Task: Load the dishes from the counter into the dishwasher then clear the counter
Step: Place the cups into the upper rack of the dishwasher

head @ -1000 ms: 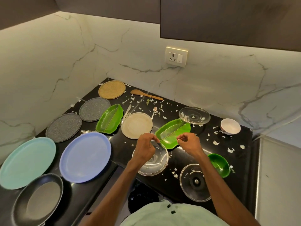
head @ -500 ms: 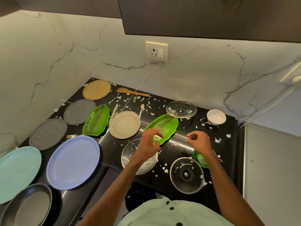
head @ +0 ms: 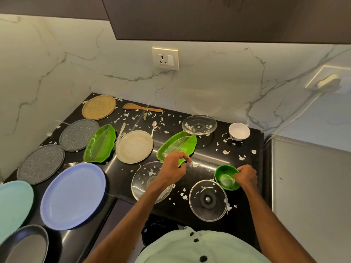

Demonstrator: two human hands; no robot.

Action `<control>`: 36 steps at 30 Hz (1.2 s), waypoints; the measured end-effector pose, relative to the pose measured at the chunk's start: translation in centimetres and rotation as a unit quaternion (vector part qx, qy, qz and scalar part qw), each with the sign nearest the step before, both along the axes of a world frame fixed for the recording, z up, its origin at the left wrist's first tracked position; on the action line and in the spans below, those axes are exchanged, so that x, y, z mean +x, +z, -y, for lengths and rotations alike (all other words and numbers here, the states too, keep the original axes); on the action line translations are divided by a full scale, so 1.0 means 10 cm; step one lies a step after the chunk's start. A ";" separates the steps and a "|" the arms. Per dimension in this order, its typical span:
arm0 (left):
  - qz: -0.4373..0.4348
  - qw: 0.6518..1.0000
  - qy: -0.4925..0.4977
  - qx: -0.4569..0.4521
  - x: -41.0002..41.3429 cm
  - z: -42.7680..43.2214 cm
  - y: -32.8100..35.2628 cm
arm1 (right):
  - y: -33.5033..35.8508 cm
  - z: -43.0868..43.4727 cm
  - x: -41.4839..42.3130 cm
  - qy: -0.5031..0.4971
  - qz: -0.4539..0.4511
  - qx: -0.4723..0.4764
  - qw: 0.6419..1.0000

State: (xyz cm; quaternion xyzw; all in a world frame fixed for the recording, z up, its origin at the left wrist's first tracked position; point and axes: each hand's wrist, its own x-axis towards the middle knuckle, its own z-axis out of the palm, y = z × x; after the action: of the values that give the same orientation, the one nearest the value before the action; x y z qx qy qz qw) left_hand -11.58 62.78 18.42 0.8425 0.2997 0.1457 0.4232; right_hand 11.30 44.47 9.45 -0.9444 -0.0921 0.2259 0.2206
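The left hand (head: 173,165) has drifted right, its fingers half curled over a scrap (head: 194,164), holding nothing visible. The right hand (head: 246,177) has dropped to the bowl (head: 224,175) at 4 o'clock and pinches its rim, so loading is probably starting. The black counter (head: 209,154) is scrap-strewn, with plates (head: 73,196) at 9 o'clock. Marble walls, socket (head: 165,58) at 12.

Dishes spread flat over black counter (head: 209,156), white scraps scattered among them.
- Small green bowl (head: 225,176): near front right, right hand (head: 247,177) gripping its right rim.
- Two green leaf dishes (head: 176,147) (head: 99,144), upright, either side of beige plate (head: 134,146).
- Three glass lids (head: 199,124) (head: 146,177) (head: 208,200), scraps on each.
- White bowl (head: 239,131): upright, back right.
- Blue plate (head: 73,196), teal plate (head: 13,207), two grey speckled plates (head: 78,134) (head: 40,164), woven tan plate (head: 98,107): along left side.
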 end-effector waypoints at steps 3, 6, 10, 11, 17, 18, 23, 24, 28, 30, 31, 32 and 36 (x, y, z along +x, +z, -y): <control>-0.011 1.000 -0.006 0.003 0.06 -0.04 0.02 | 0.02 -0.07 0.06 -0.014 0.008 0.011 1.000; -0.015 1.000 -0.010 0.010 0.12 -0.08 0.03 | 0.15 -0.18 0.13 -0.015 0.036 0.045 0.998; -0.023 1.000 -0.020 -0.004 0.25 -0.08 0.04 | 0.35 -0.35 0.23 0.013 0.031 0.126 0.991; -0.022 0.999 -0.041 -0.010 0.28 -0.08 0.05 | 0.40 -0.39 0.24 0.022 0.001 0.149 0.989; -0.070 0.977 -0.183 0.081 0.46 -0.02 0.10 | 0.73 -0.60 0.18 0.122 -0.241 0.238 0.933; -0.081 0.978 -0.172 0.088 0.48 -0.03 0.10 | 0.79 -0.62 0.16 0.146 -0.254 0.238 0.926; -0.031 0.994 -0.102 0.015 0.45 -0.11 0.06 | 0.74 -0.68 0.30 0.124 -0.270 0.249 0.922; -0.028 0.996 -0.085 -0.002 0.44 -0.11 0.08 | 0.67 -0.69 0.37 0.120 -0.217 0.235 0.940; -0.018 0.998 -0.035 -0.052 0.37 -0.13 0.09 | 0.35 -0.72 0.67 0.082 -0.024 0.077 0.993; -0.012 0.997 -0.018 -0.068 0.33 -0.14 0.08 | 0.27 -0.72 0.76 0.080 -0.029 0.012 0.996; -0.011 0.997 -0.009 -0.079 0.32 -0.15 0.07 | 0.24 -0.72 0.81 0.086 -0.034 -0.008 0.996; -0.009 0.996 0.000 -0.088 0.29 -0.15 0.08 | 0.20 -0.73 0.85 0.091 -0.036 -0.021 0.995; 0.004 0.993 0.023 -0.115 0.18 -0.15 0.11 | 0.11 -0.78 1.00 0.123 0.006 -0.058 0.991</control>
State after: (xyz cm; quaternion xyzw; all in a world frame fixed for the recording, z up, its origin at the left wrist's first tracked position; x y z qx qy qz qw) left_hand -9.77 64.26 19.54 0.7805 0.3324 0.1234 0.5149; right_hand 21.34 52.31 10.56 -0.9384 -0.1959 0.2504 0.1353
